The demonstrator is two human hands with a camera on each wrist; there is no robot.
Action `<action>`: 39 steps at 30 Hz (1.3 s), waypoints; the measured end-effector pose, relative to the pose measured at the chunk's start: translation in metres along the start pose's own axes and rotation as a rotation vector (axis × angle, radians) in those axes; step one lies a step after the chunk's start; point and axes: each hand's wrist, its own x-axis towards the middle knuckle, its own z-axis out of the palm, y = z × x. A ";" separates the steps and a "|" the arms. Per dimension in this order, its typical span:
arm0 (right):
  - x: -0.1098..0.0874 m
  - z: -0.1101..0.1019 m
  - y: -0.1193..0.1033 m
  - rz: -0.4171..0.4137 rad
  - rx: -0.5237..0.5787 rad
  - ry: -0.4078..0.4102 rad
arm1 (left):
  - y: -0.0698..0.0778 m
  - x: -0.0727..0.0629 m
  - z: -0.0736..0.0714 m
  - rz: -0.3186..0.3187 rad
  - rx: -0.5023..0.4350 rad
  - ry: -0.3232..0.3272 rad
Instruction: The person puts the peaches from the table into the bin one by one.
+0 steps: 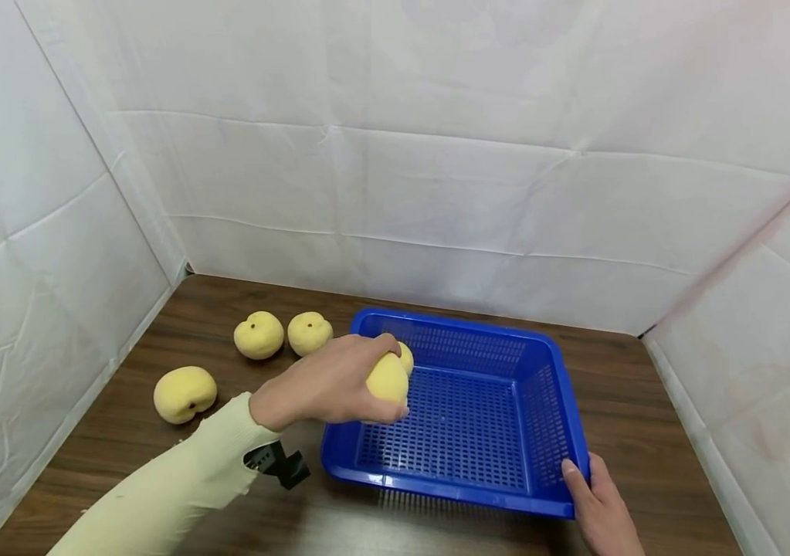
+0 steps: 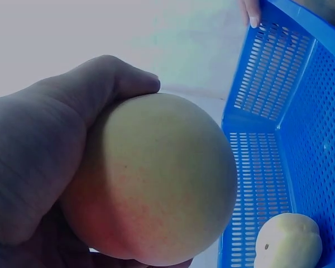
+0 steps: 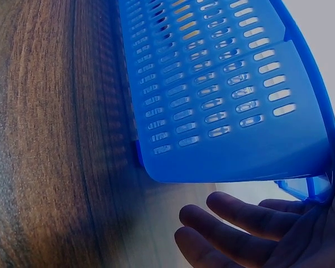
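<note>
My left hand [image 1: 328,384] grips a yellow peach [image 1: 389,378] above the left side of a blue plastic basket [image 1: 464,494]. In the left wrist view the thumb lies along the top of this peach [image 2: 162,178], which has a reddish blush on one side. Inside the basket, partly hidden behind the held fruit, sits another peach [image 1: 406,359]. My right hand [image 1: 603,506] holds the basket's near right corner, thumb over the rim. The right wrist view shows several fingers [image 3: 234,215] of that hand outside the basket wall, below the rim.
On the brown wooden table [image 1: 638,432], left of the basket, lie a peach [image 1: 184,394] nearer me, plus a peach [image 1: 259,335] and a peach [image 1: 310,333] side by side farther back. White sheeting [image 1: 436,193] walls the table at the back and both sides.
</note>
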 end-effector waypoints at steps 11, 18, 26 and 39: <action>0.001 -0.001 -0.002 0.019 0.014 -0.020 | 0.006 0.015 -0.001 0.033 0.076 -0.014; 0.001 -0.001 -0.002 0.040 0.034 -0.031 | 0.012 0.023 -0.001 0.045 0.113 -0.026; 0.001 -0.001 0.000 0.062 0.015 -0.024 | 0.017 0.036 0.003 0.085 0.139 -0.033; 0.003 0.000 0.001 0.056 0.032 -0.036 | 0.023 0.050 0.010 0.120 0.181 -0.050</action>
